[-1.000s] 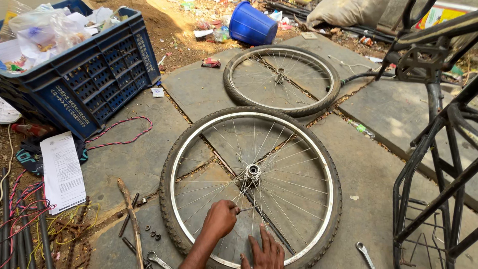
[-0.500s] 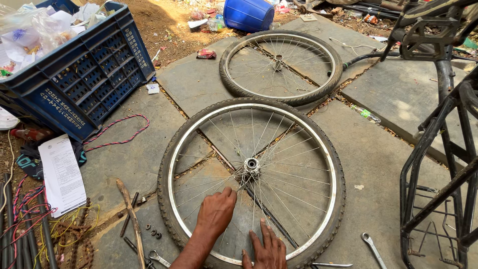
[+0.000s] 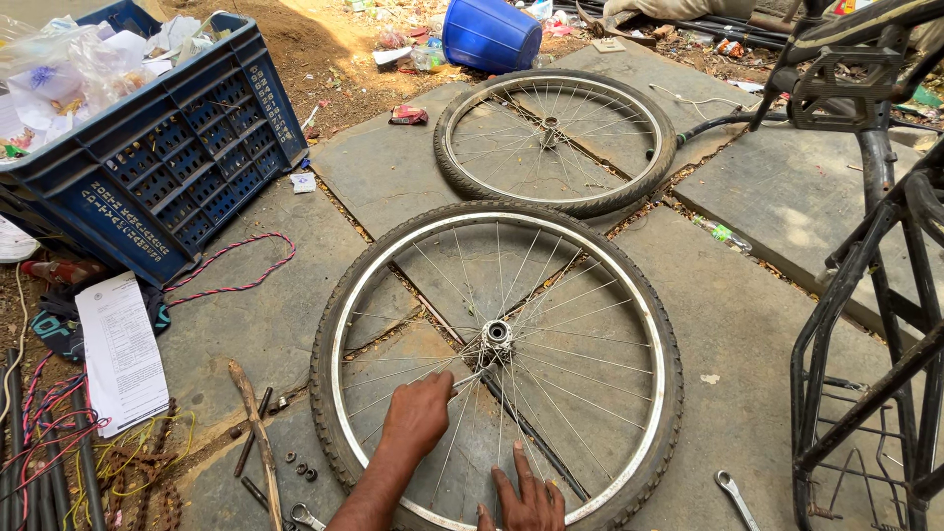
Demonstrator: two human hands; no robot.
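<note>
At the upper left of the frame sits a dark blue plastic lattice crate (image 3: 167, 147) stuffed with crumpled clear bags and paper. Below it a white printed sheet (image 3: 122, 352) lies on the dirt beside tangled red and yellow wires (image 3: 59, 433). A twisted red cord (image 3: 236, 270) curls over the grey stone slabs (image 3: 767, 324), and lower down a rusty bar (image 3: 258, 433) and a few small nuts (image 3: 295, 462) lie scattered.

In the lower centre a large spoked bicycle wheel with a worn black tyre and shiny metal rim (image 3: 497, 359) lies flat on the slabs. The left hand (image 3: 418, 415) rests over its spokes just left of the hub (image 3: 496, 334), fingers curled closed around a thin metal tool or spoke; I cannot tell which. The right hand (image 3: 526, 497) lies flat and loose on the spokes near the bottom edge, grasping nothing.

Beyond, a smaller spoked wheel (image 3: 556, 143) lies flat, with a tipped blue plastic bucket (image 3: 490, 34) behind it. A silver spanner (image 3: 736, 497) lies at lower right, near a black tubular bicycle frame (image 3: 865, 324) that fills the right edge.
</note>
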